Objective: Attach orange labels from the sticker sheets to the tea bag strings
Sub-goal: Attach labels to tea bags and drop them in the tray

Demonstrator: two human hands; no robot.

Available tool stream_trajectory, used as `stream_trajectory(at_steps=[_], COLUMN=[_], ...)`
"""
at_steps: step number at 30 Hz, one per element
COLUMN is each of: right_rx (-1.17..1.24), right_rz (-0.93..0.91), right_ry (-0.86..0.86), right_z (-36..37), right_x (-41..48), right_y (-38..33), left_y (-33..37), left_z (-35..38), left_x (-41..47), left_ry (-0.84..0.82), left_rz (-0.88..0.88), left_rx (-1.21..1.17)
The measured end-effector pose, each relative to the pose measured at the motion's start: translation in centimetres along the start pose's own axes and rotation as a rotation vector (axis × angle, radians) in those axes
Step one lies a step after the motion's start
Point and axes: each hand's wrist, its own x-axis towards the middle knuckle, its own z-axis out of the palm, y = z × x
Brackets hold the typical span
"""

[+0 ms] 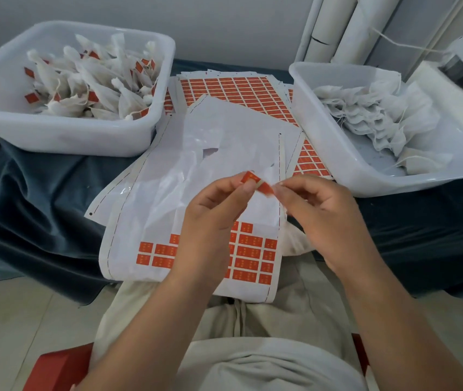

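As we hold the small folded orange paper label (250,177) above the half-peeled white sticker sheet (129,235), left hand (213,218) pinching its upper end, right hand (320,210) pinching the lower

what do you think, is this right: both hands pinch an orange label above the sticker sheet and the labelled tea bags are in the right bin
No: the head view shows the labelled tea bags in the left bin; the right bin holds unlabelled ones. Left hand and right hand do pinch an orange label above the sticker sheet.
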Motion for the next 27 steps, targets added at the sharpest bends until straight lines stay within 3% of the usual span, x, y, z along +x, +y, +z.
stream_trajectory(at_steps=[6,9,13,16,21,24,27], right_rx=[0.195,0.211,0.025,-0.148,-0.089,-0.093,-0.194], right_rz=[-0.035,-0.084,-0.134,-0.180,-0.221,-0.232,-0.244], right_ry=[-0.106,-0.142,-0.125,-0.034,0.210,0.222,0.182], right_z=[-0.2,-0.6,-1.7,-4.3,-9.0,-9.4,-7.9], right_x=[-0.7,-1.1,-1.4,-1.2,-0.7,-0.7,-0.6], right_y=[-1.5,-2.2,-2.8,-2.7,-2.3,-2.1,-2.1], left_y=[-0.1,-0.4,-1.5,-2.4,-3.1,-2.6,-1.8], left_z=[0.4,0.6,1.2,1.4,0.8,0.5,0.3], left_x=[-0.2,-0.5,-1.0,-1.1,-0.3,0.2,0.3], left_ry=[-0.129,-0.181,-0.200,-0.159,0.053,0.101,0.061], left_rz=[0.046,0.094,0.083,0.026,0.064,-0.047,0.015], left_rx=[-0.106,-0.013,0.022,0.046,0.227,0.062,0.019])
